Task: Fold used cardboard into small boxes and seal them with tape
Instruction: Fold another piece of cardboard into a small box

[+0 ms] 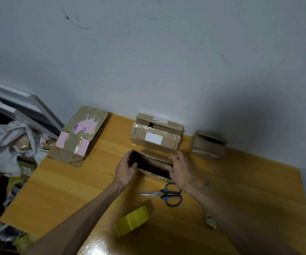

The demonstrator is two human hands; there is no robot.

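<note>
Brown cardboard box (pixel 152 165), open-topped, is gripped at both ends on the wooden table (pixel 65 190). The left hand (pixel 127 171) curls round its left wall and the right hand (pixel 180 171) curls over its right end. Just nearer lie blue-handled scissors (pixel 165 194), then a yellowish tape roll (pixel 133 220). Beyond, at the wall, stand a labelled box (pixel 156 138) and a smaller box (pixel 209 147).

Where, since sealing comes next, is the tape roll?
Head view, lower centre: the tape roll sits on the table, nearer the person than the scissors and slightly to their left.
</note>
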